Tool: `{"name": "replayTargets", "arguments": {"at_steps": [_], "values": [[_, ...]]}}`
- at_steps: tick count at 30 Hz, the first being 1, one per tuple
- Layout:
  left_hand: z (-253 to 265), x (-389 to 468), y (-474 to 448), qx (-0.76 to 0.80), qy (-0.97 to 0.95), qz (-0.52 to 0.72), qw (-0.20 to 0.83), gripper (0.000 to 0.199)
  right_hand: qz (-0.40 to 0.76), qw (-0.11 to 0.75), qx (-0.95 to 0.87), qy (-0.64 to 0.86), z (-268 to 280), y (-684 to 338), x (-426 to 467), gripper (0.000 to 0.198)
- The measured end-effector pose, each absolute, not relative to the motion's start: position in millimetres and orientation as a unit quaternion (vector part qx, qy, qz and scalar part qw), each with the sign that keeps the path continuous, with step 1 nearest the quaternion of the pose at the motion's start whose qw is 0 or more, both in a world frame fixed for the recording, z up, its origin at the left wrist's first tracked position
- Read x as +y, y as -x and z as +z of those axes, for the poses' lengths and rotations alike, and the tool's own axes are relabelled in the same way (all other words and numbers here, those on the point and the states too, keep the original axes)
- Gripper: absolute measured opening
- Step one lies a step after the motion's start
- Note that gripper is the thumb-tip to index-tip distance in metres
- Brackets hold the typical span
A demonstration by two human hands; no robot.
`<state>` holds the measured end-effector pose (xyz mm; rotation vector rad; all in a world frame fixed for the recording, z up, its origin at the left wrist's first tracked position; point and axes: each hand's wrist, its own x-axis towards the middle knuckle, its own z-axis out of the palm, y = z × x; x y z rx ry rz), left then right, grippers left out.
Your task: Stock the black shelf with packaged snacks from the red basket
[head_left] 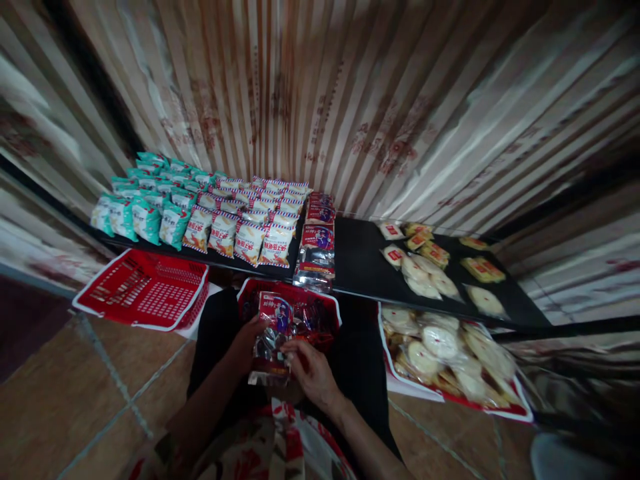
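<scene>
A red snack packet [273, 333] with a purple cartoon print and a clear window is held upright over my lap. My left hand [246, 340] grips its left edge. At the packet's right edge, my right hand [311, 370] has thumb and fingers pinched together. Just behind, between my knees, a red basket [336, 300] holds more dark red packets [315, 317]. Similar red packets [317, 243] lie in a column on the black shelf [355, 260] ahead.
White snack bags [235, 230] and teal bags [147, 217] stand in rows at the shelf's left. Pale round packs [425, 277] and yellow packs [435, 253] lie at its right. A red basket [150, 293] sits left below; another basket [523, 410] of pale packs sits right. Striped curtains [300, 100] hang behind.
</scene>
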<state>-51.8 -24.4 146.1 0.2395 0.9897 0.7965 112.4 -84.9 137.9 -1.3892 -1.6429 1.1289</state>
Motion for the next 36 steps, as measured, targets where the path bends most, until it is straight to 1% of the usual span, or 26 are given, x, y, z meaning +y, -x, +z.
{"name": "replayTargets", "arguments": {"at_steps": [3, 6, 9, 12, 14, 19, 25, 29, 32, 36], "values": [[162.6, -26.3, 52.0, 0.455, -0.146, 0.391, 0.787, 0.034, 0.468, 0.413, -0.533, 0.571, 132.9, -110.2, -80.9, 0.029], [171.9, -26.9, 52.8, 0.438, -0.192, 0.4, 0.782, 0.04, 0.467, 0.474, -0.443, 0.601, 130.0, -110.7, -71.8, 0.039], [176.0, -25.8, 50.6, 0.4, -0.226, 0.387, 0.8, 0.043, 0.486, 0.523, -0.357, 0.602, 137.0, -113.1, -60.3, 0.049], [182.2, -23.1, 43.3, 0.371, -0.244, 0.369, 0.817, 0.044, 0.548, 0.541, -0.325, 0.548, 150.0, -116.4, -51.9, 0.042], [188.2, -20.9, 36.6, 0.364, -0.246, 0.366, 0.82, 0.045, 0.567, 0.553, -0.32, 0.52, 155.8, -119.4, -49.0, 0.036], [197.3, -15.1, 19.0, 0.343, -0.245, 0.374, 0.826, 0.047, 0.509, 0.598, -0.313, 0.534, 155.1, -131.0, -45.0, 0.032], [200.2, -4.9, -3.4, 0.339, -0.296, 0.358, 0.818, 0.042, 0.386, 0.623, -0.334, 0.592, 168.8, -153.9, -35.1, 0.032], [198.8, 1.7, -18.6, 0.328, -0.333, 0.352, 0.811, 0.038, 0.354, 0.635, -0.311, 0.612, 180.9, -175.6, -23.8, 0.037], [193.7, 5.0, -30.8, 0.353, -0.358, 0.34, 0.794, 0.033, 0.325, 0.642, -0.3, 0.626, 182.1, -194.2, -12.8, 0.037], [188.5, 12.0, -48.9, 0.381, -0.374, 0.361, 0.764, 0.026, 0.347, 0.641, -0.269, 0.63, 182.7, -214.8, 4.9, 0.046]]}}
